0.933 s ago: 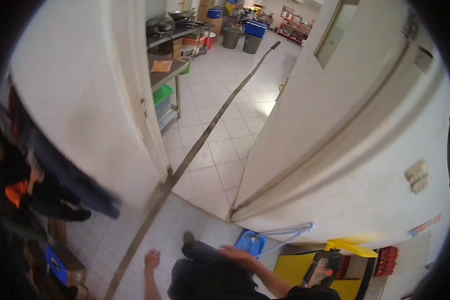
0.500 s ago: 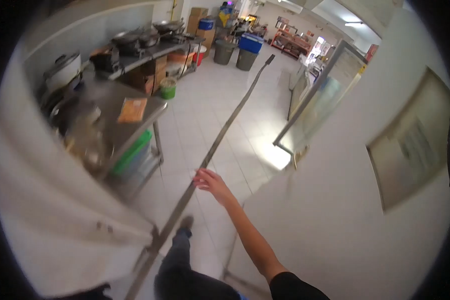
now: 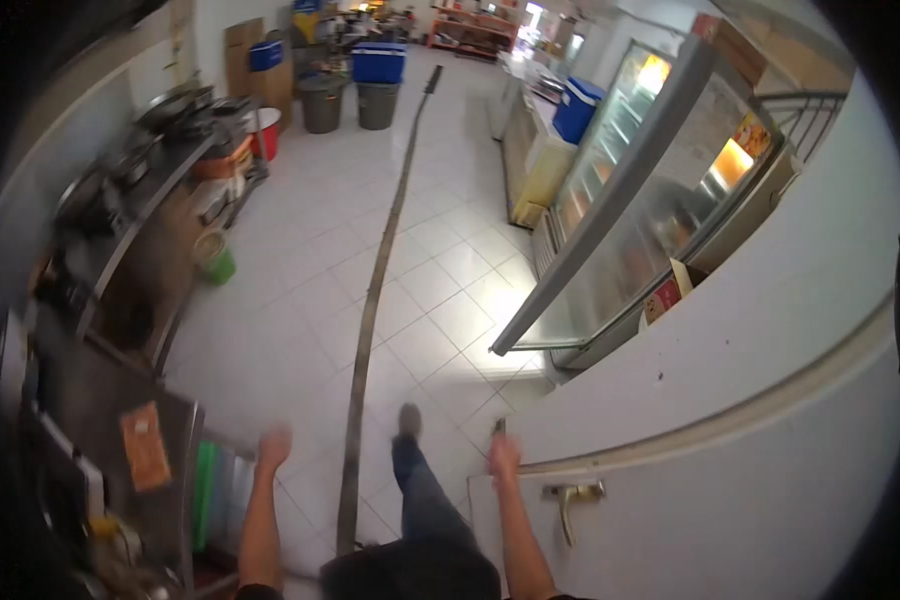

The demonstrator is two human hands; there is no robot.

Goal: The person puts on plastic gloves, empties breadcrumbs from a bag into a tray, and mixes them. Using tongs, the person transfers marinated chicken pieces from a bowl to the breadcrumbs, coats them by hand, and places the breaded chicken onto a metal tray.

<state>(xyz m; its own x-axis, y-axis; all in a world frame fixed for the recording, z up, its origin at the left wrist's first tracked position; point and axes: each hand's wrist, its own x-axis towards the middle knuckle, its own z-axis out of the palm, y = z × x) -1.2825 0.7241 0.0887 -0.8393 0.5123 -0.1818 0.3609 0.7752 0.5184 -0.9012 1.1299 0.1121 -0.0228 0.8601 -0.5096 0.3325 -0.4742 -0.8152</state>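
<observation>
My right hand (image 3: 506, 458) is at the edge of the door (image 3: 700, 525), probably steadying it; the door handle (image 3: 574, 496) sits just right. My left hand (image 3: 273, 447) hangs well leftward, likely balancing. Blur hides both grips; I cannot tell.

Pale, fairly even light fills the room, strongest as a washed-out glare on the white square-tiled floor (image 3: 300, 330) beside the lit, glass-fronted upright fridge (image 3: 610, 140), while the dark metal desk (image 3: 80, 370) at lower left sits in dimmer shade. Motion blur softens the bare left hand (image 3: 274, 446) and bare right hand (image 3: 507, 458); the wide lens bows the long white door panel (image 3: 730, 490) and blackens the corners, and distant detail is mushy.
</observation>
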